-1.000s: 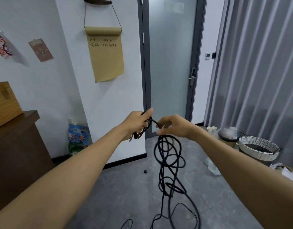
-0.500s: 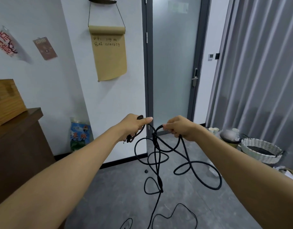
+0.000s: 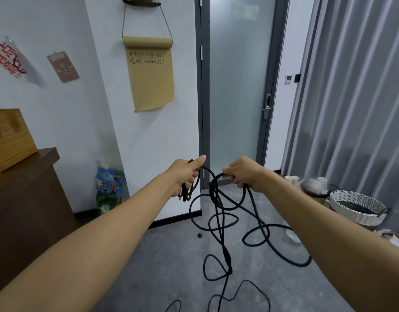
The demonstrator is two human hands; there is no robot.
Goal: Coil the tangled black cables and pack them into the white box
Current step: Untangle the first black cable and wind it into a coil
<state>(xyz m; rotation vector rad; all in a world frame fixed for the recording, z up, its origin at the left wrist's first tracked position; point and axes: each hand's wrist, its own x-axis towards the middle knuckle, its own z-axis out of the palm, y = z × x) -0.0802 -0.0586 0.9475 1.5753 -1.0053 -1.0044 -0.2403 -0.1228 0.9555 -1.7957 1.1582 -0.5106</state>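
Head view shows both hands raised apart, left hand point(image 3: 186, 174) gripping small coiled loops, right hand point(image 3: 243, 173) pinching the black cable point(image 3: 218, 224) whose crossed loops dangle to the floor point(image 3: 149, 278), so pulling wider could cinch them into a knot.

Black cable point(image 3: 218, 212); tan paper scroll point(image 3: 151, 75); white woven basket point(image 3: 357, 208), inside seemingly dark.
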